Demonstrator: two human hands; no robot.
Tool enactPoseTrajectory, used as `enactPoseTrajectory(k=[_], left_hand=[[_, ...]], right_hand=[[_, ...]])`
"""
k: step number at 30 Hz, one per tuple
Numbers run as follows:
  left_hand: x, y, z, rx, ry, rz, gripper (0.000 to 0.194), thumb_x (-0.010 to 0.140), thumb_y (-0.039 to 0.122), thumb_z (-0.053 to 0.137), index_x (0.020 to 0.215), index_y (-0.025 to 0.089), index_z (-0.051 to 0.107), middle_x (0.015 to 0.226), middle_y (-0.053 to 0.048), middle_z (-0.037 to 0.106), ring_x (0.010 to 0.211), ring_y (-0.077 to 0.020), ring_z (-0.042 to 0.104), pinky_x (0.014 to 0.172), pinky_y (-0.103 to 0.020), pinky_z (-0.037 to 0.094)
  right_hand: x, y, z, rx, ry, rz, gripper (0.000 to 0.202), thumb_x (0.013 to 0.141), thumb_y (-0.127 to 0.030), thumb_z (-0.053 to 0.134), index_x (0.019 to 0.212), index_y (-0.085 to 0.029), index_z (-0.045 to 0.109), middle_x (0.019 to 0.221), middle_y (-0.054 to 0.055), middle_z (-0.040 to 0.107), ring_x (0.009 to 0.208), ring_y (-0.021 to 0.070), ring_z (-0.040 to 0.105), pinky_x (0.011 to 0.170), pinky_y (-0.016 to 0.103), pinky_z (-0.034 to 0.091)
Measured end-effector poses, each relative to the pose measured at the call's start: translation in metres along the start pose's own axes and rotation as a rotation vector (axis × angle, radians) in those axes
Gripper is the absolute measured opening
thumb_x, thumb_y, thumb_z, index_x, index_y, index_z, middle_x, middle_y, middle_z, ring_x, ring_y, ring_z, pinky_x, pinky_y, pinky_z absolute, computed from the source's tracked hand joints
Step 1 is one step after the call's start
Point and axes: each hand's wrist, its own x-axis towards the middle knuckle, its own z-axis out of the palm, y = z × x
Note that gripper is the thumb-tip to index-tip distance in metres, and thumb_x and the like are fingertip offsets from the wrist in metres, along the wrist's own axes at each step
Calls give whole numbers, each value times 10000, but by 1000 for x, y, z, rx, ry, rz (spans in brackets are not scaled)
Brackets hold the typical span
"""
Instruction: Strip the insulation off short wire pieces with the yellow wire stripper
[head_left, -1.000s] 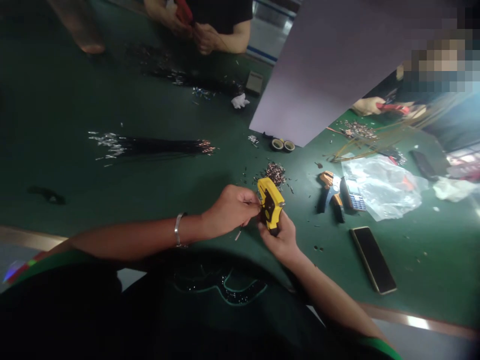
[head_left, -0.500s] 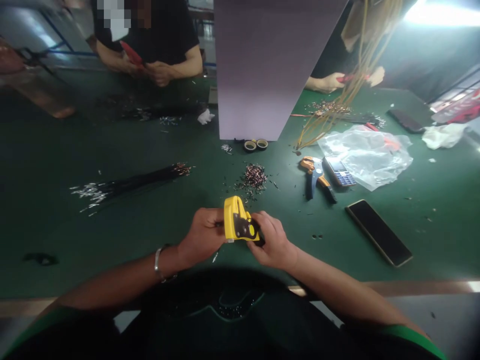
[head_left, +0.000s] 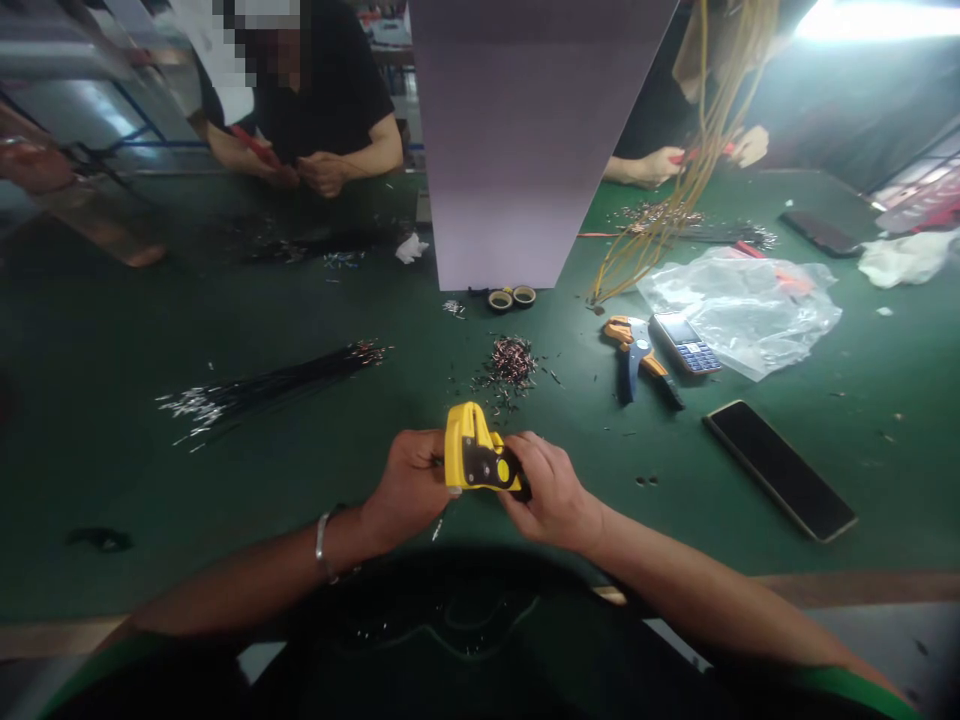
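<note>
My right hand (head_left: 553,492) is wrapped round the dark handles of a yellow wire stripper (head_left: 469,450), held upright above the table. At the stripper's left side, my left hand (head_left: 409,485) is closed on a thin wire (head_left: 438,527). Its silvery end pokes out below the fingers; the rest is hidden by the hand and tool. Just beyond the stripper lies a heap of short dark and coppery clippings (head_left: 511,362). To the left, a bundle of black wires (head_left: 285,385) rests with bare copper ends towards the middle and silvery ends outward.
Right of the heap lie orange-and-blue pliers (head_left: 637,355), a keypad phone (head_left: 686,343), a smartphone (head_left: 780,470) and a clear plastic bag (head_left: 750,305). Two tape rolls (head_left: 511,298) sit by a pale upright panel (head_left: 517,150). Across the green table, other people's hands (head_left: 324,172) hold red-handled tools.
My hands and the stripper keep almost the same pose. The whole view has shifted slightly, with the table things appearing a little lower.
</note>
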Motion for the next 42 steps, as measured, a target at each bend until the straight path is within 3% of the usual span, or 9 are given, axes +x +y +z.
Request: enactPoseTrajectory(k=[17,26,42], left_hand=[[1,0,3,49,49,0,157,596,44,580,469,135,597,442,49,535,442,-56,470,448,-149,413],[0,3,4,138,70,-66,202,621,101,537,425,136,508,411,59,454,414,-38,366,395,-137,297],[4,2,5,219,59,-37,260,677,145,557,424,146,496,414,56,427,421,-44,360,409,-147,321]], right_hand=[[-2,2,3,-50,30,-25,481,816,-168,464,1283,-103,371,900,132,644,772,260,636,617,358,546],[-4,5,8,-30,7,14,487,808,-176,465,1284,-126,374,948,133,644,812,260,638,654,357,539],[-4,5,10,5,18,48,441,772,-152,490,1209,-119,441,935,128,650,809,244,640,677,339,540]])
